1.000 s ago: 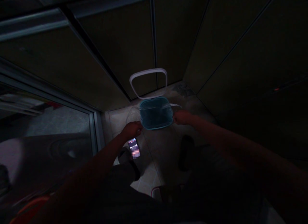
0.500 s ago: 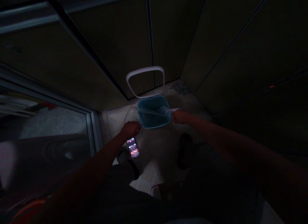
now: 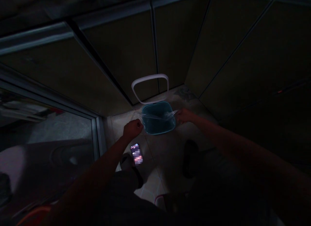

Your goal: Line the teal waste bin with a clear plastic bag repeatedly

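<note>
From my end, the right hand [image 3: 184, 115] pinches film [image 3: 172, 115] running faintly across the bin [image 3: 159, 133] on the floor [image 3: 152, 151], while the left hand [image 3: 132, 127] curls by the bin's left side, too dark for me to tell what it grips.

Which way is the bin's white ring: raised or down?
Raised: the ring slants up from the far edge of the bin, leaving its mouth uncovered by it.
</note>
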A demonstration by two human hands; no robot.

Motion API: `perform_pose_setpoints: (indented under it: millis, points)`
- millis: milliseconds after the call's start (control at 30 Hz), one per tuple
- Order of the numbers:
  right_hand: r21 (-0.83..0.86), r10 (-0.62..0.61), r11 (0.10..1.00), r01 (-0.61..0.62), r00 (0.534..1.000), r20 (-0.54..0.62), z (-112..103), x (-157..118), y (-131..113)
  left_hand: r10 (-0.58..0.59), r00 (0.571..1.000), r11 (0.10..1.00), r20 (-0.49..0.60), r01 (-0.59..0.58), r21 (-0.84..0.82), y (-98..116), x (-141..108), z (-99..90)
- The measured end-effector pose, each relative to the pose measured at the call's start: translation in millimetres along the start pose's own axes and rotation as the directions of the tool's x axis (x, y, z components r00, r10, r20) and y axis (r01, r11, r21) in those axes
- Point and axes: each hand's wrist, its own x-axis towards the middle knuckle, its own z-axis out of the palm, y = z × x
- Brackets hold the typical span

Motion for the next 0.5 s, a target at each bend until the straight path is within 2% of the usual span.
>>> perform_pose_setpoints:
  millis: [67,133,200,267,300,400,500]
  points:
    - [0.123,0.072,0.99,-0.069,0.997,-0.021,-5,2,-6,-0.054,0.995,0.998,-0.089,0.051,-0.042,4,4,-7.8]
    - [0.159,0.1,0.984,-0.083,0.99,-0.102,-7,3,-9,-0.071,0.982,0.996,-0.174,0.059,-0.071,4,9,-12.7]
    - [0.076,0.041,0.997,-0.023,0.968,-0.249,-8,3,-9,-0.068,0.97,0.996,-0.233,0.052,-0.072,1,15,-14.9]
    - [0.029,-0.048,0.998,0.061,0.939,-0.34,-5,3,-9,-0.069,0.966,0.997,-0.249,0.057,-0.054,-4,23,-15.5]
    - [0.038,-0.085,0.994,0.104,0.936,-0.341,-4,4,-9,-0.072,0.969,0.997,-0.238,0.063,-0.043,-7,27,-15.6]
    - [0.078,-0.186,0.974,0.212,0.95,-0.25,-1,6,-10,-0.075,0.981,0.997,-0.181,0.074,-0.013,-15,39,-15.1]
    - [0.127,-0.174,0.971,0.204,0.962,-0.212,-5,12,-10,-0.053,0.988,0.999,-0.145,0.052,-0.006,-21,52,-11.6]
